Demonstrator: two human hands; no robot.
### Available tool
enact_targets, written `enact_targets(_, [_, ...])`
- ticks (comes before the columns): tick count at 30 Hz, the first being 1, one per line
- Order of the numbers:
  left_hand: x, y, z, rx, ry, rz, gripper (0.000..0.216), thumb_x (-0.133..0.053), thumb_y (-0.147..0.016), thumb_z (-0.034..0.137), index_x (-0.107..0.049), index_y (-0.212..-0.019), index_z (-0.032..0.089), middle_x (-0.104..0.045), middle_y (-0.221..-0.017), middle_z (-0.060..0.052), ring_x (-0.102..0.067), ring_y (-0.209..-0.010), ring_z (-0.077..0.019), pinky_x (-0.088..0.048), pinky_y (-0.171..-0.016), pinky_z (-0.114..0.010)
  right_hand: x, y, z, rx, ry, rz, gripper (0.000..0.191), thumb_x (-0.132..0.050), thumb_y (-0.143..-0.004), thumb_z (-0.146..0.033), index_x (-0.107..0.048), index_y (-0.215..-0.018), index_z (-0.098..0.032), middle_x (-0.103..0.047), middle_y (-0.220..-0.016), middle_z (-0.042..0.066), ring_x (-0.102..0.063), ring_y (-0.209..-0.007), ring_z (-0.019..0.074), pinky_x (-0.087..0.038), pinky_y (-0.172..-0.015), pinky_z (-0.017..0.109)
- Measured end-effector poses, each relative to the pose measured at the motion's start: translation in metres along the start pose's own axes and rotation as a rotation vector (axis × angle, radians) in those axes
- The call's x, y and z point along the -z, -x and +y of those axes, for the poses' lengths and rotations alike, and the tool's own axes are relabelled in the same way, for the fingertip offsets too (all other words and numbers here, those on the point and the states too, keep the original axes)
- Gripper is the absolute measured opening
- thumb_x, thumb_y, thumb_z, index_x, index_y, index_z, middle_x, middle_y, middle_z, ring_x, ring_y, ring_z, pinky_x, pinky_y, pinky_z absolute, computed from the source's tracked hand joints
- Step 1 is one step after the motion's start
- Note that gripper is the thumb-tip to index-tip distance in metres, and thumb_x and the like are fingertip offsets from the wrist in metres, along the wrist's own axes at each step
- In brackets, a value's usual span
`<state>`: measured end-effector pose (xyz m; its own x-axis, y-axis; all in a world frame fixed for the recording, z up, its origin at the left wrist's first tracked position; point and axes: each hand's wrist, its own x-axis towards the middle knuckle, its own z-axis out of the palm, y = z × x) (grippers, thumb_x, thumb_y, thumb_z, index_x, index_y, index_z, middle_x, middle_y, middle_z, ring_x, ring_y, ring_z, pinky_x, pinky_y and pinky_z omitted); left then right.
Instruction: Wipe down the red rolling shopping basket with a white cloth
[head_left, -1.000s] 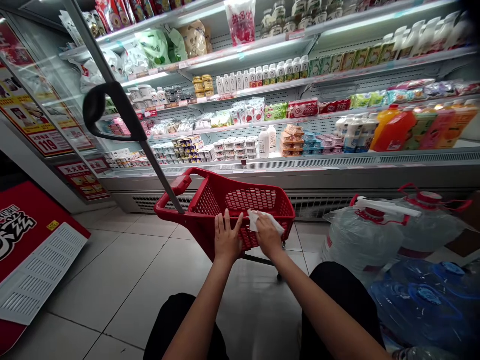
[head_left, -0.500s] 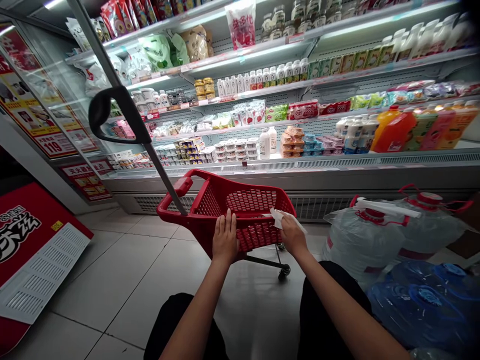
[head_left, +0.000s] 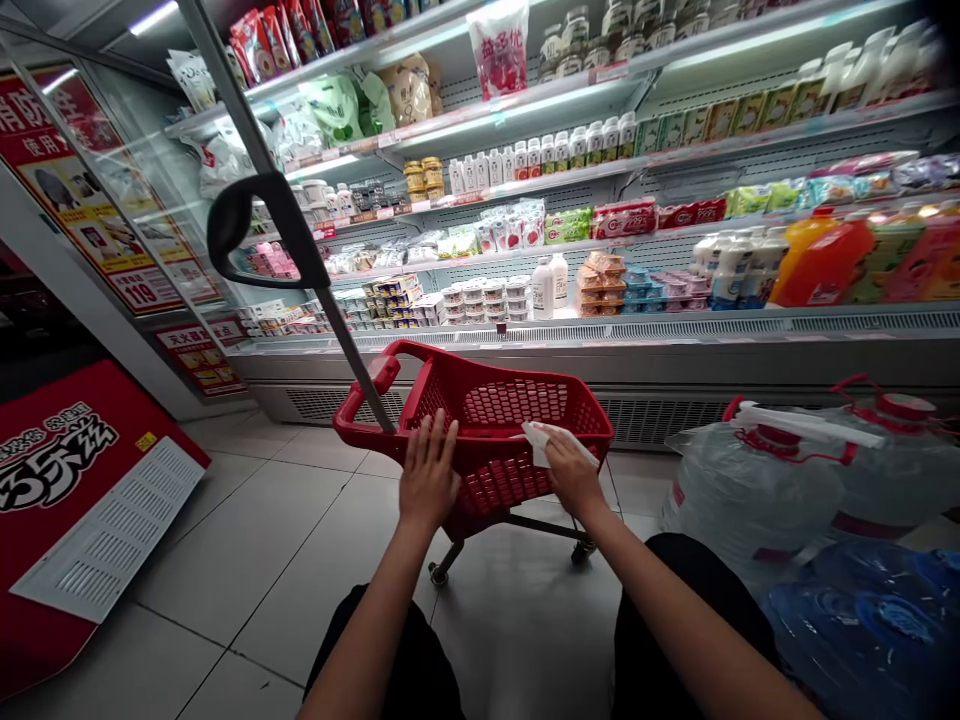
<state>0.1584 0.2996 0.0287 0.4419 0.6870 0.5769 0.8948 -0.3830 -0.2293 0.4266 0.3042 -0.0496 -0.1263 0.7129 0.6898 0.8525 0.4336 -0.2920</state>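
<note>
Two bare hands meet at the near rim of a red wheeled basket [head_left: 510, 400], which stands on the pale tiled floor [head_left: 247, 540] of a shop aisle. The left hand [head_left: 429, 470] lies flat on the rim, its fingers [head_left: 439, 432] straight and spread, gripping nothing. The right hand [head_left: 574, 475], a short way along the same rim, presses down a white wipe [head_left: 537, 438]; its fingers are curled over the wipe, and one corner pokes out toward the left hand. A grey pole with a black grip [head_left: 251, 225] rises slanting from the basket's left end. Behind the basket runs a lit chiller cabinet [head_left: 600, 328] stocked with cartons, pots and bottles. Large water jugs [head_left: 750, 490] sit on the floor to the right, and a red sign panel [head_left: 67, 470] lies to the left.
</note>
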Motion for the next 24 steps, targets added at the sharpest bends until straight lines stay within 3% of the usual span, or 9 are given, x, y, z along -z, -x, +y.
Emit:
enact_targets(2, [0.008, 0.0, -0.008, 0.017, -0.024, 0.007, 0.079, -0.064, -0.082, 0.019, -0.042, -0.158, 0.029, -0.034, -0.168, -0.008, -0.027, -0.155, -0.0378, -0.014, -0.129, -0.059, 0.002, 0.004, 0.011, -0.053, 0.032, 0.028, 0.068, -0.044, -0.083, -0.003, -0.052, -0.149, -0.015, -0.059, -0.149, 0.011, -0.048, -0.143, 0.0257, -0.04, -0.121, 0.048])
enact_targets(6, [0.012, -0.004, 0.003, 0.082, -0.02, 0.008, 0.071, -0.069, -0.079, 0.025, -0.056, -0.148, 0.025, -0.053, -0.153, -0.014, -0.041, -0.144, -0.0431, -0.018, -0.127, -0.063, -0.006, -0.002, -0.002, -0.113, 0.054, 0.046, 0.062, -0.043, -0.082, -0.001, -0.057, -0.142, -0.008, -0.063, -0.144, 0.015, -0.05, -0.141, 0.0278, -0.037, -0.122, 0.05])
enact_targets(11, [0.007, -0.005, 0.021, 0.103, -0.013, 0.026, 0.078, -0.069, -0.078, 0.023, -0.049, -0.153, 0.019, -0.051, -0.154, -0.017, -0.041, -0.143, -0.043, -0.018, -0.127, -0.064, -0.025, -0.025, -0.064, 0.002, -0.033, 0.022, 0.064, -0.045, -0.081, 0.0, -0.056, -0.144, -0.008, -0.061, -0.146, 0.015, -0.05, -0.142, 0.0274, -0.038, -0.122, 0.048])
enact_targets(16, [0.004, -0.003, 0.017, 0.096, -0.027, 0.09, 0.068, -0.055, -0.091, 0.022, -0.041, -0.157, 0.01, -0.045, -0.16, -0.019, -0.042, -0.145, -0.0379, -0.022, -0.127, -0.059, -0.039, -0.047, -0.115, 0.1, -0.165, 0.036, 0.064, -0.044, -0.086, -0.002, -0.051, -0.149, -0.011, -0.059, -0.149, 0.014, -0.049, -0.143, 0.0247, -0.038, -0.123, 0.048])
enact_targets(20, [0.007, 0.0, 0.008, 0.059, -0.029, 0.101, 0.07, -0.054, -0.088, 0.016, -0.039, -0.155, 0.006, -0.037, -0.164, -0.022, -0.043, -0.146, -0.0342, -0.026, -0.127, -0.053, -0.032, -0.044, -0.099, 0.135, -0.204, 0.014, 0.067, -0.044, -0.084, 0.0, -0.051, -0.149, -0.015, -0.061, -0.147, 0.012, -0.051, -0.141, 0.0229, -0.041, -0.121, 0.046])
enact_targets(24, [0.011, -0.001, 0.011, 0.052, -0.016, 0.106, 0.076, -0.055, -0.078, 0.007, -0.041, -0.153, 0.006, -0.027, -0.168, -0.023, -0.041, -0.15, -0.0342, -0.029, -0.126, -0.05, -0.022, -0.03, -0.068, 0.042, -0.142, 0.029, 0.065, -0.045, -0.081, 0.001, -0.057, -0.143, -0.014, -0.065, -0.141, 0.013, -0.054, -0.136, 0.0253, -0.042, -0.12, 0.047])
